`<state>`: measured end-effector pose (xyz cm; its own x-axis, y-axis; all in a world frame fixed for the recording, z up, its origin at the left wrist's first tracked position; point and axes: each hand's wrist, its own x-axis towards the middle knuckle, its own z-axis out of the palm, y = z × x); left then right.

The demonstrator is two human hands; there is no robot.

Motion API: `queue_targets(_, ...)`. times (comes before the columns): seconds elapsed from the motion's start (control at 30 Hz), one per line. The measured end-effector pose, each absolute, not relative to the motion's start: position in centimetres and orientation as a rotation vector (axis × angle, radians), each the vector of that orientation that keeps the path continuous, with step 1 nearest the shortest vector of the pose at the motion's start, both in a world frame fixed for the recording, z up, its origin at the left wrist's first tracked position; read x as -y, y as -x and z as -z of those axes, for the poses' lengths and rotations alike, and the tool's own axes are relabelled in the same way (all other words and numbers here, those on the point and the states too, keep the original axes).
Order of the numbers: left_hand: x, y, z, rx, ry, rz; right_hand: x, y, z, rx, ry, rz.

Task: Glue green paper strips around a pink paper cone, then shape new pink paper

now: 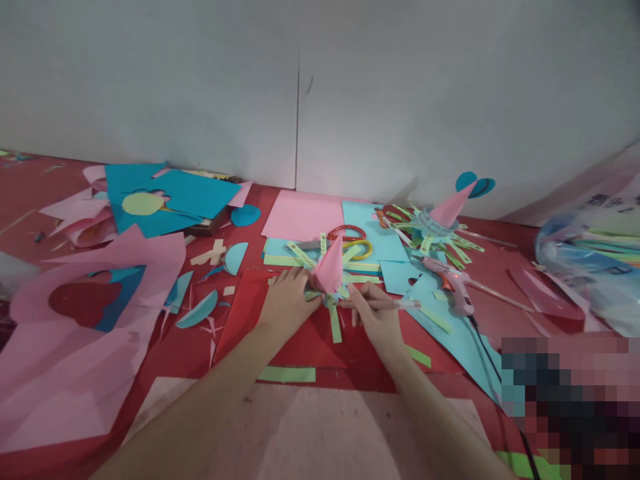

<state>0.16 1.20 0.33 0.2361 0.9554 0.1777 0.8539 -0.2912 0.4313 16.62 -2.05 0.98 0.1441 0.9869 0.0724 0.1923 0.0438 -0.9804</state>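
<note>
A pink paper cone (330,265) stands on a paper piece with pale green strips (334,323) fanning out around its base. My left hand (290,297) is closed on the left side of this cone craft, fingers at its base. In my right hand (373,313) is a pen (395,305), its body pointing right and its tip end close to the cone's base. Red paper (245,333) lies under the work. Just behind the cone are scissors (367,250) with red and yellow handles, resting on a stack of coloured sheets.
To the right sit a similar finished-looking cone craft (453,207) and a pink glue gun (457,287) with a dark cord. Cut pink paper (115,360) and blue sheets (195,190) cover the left. A plastic bag (590,247) is at far right; a wall (200,87) stands behind.
</note>
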Motion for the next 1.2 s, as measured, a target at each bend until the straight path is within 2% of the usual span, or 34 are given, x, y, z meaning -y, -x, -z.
queue_targets(0.63, -0.9, -0.3, -0.7, -1.669, -2.313, -0.607, 2.2, -16.7, -1.0, 1.211, 1.319, -0.896)
queue_targets(0.93, -1.1, 0.3, -1.3, -1.828, -1.961, -0.995, 2.3, -16.9, -0.8, 1.108, 1.379, -0.897)
queue_targets(1.2, -0.9, 0.6, -1.5, -1.815, -1.935, -1.062, 2.2, -16.8, -1.1, 1.121, 1.334, -0.878)
